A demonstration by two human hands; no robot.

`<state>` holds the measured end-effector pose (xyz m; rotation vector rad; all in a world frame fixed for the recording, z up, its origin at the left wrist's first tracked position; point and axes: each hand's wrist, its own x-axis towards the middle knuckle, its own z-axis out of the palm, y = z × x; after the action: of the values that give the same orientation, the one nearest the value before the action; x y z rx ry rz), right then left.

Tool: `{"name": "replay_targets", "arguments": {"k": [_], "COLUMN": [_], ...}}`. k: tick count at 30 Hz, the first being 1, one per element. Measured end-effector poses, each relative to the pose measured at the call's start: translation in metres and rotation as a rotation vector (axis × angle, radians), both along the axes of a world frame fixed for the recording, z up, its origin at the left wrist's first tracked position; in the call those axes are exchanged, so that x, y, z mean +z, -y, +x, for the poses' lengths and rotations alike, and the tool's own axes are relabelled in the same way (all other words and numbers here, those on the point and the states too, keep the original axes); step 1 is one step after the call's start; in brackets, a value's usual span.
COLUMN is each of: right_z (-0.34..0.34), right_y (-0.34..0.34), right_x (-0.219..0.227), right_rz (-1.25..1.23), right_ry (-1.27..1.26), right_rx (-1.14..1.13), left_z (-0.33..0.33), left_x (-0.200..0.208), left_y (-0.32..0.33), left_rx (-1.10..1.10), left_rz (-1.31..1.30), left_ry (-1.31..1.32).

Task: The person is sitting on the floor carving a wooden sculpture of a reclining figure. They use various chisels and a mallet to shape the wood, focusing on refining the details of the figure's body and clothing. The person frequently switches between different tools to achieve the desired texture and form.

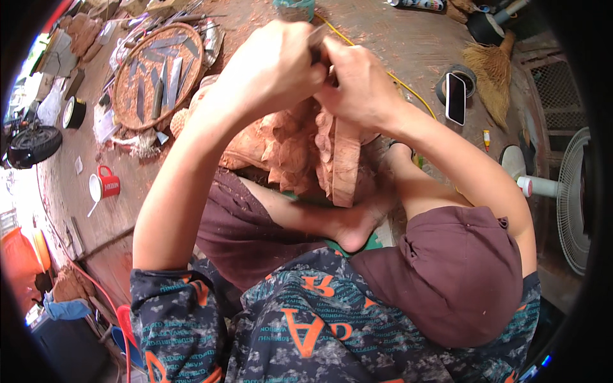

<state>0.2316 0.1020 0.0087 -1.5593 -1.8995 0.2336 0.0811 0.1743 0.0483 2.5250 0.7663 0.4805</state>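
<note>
A reddish-brown wood carving with rounded, layered shapes stands in front of my crossed legs. Above its top my two hands meet, close together. My left hand is closed around a slim dark tool, of which only a short piece shows between the hands. Curled at the same spot, my right hand has its thumb and fingers bent against that tool. The tool's kind and its working end are hidden by my fingers.
A round woven tray with several blades and carving tools lies at far left, and a red mug stands nearer. At right are a phone leaning on a roll of tape, a straw broom and a fan. A yellow cord crosses the floor.
</note>
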Motion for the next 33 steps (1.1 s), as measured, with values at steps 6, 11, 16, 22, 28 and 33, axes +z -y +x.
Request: {"name": "replay_targets", "arguments": {"k": [6,11,16,22,28,33], "right_z": [0.003,0.002,0.004,0.006,0.002,0.002], "right_y": [0.002,0.005,0.005,0.007,0.007,0.004], "right_x": [0.000,0.004,0.006,0.009,0.006,0.001], "right_rz": [0.090,0.045,0.009,-0.057,-0.069,0.022], "right_ry": [0.040,-0.110,-0.047,-0.113,-0.233,-0.086], "right_rx": [0.045,0.069,0.074,0.078,0.074,0.021], "left_z": [0.001,-0.005,-0.004,-0.007,-0.012,-0.001], "left_x": [-0.008,-0.005,-0.011,-0.009,0.004,0.000], "left_y": [-0.002,0.008,0.007,0.013,0.018,0.003], "left_rx": [0.005,-0.035,-0.032,-0.007,-0.011,0.007], "left_rz": [0.165,-0.010,0.119,0.140,0.043,0.048], "left_ry": [-0.054,0.075,0.123,0.105,0.056,0.058]}}
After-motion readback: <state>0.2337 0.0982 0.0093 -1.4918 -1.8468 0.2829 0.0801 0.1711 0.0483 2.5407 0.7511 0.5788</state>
